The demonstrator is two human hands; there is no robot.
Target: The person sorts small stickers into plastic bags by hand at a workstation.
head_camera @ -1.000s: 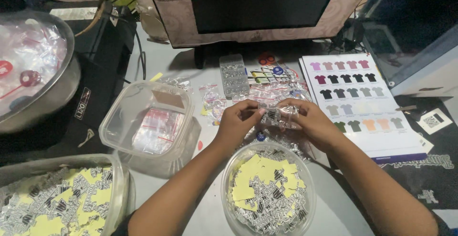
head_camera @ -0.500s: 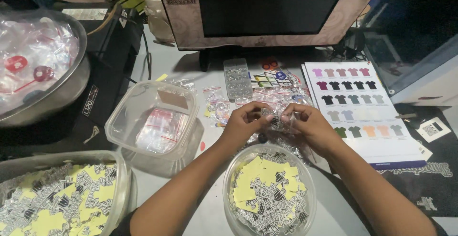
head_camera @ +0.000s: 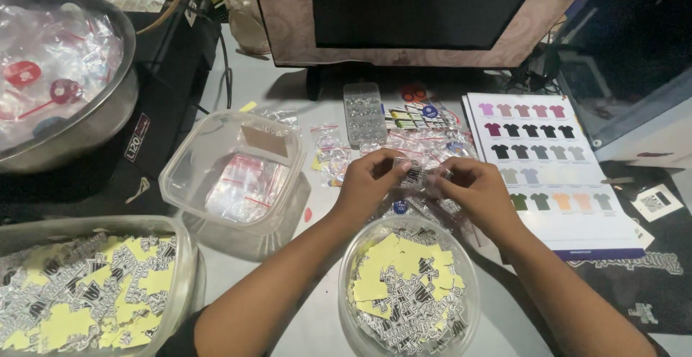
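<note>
Head view: the left hand [head_camera: 371, 184] and right hand [head_camera: 476, 191] meet above the counter [head_camera: 238, 83], both pinching a small clear bag [head_camera: 417, 173]. Just below them sits a round tub [head_camera: 407, 288] of stickers. A square clear container [head_camera: 234, 173] stands left, a shirt colour chart [head_camera: 551, 162] right, a monitor [head_camera: 425, 11] behind.
</note>
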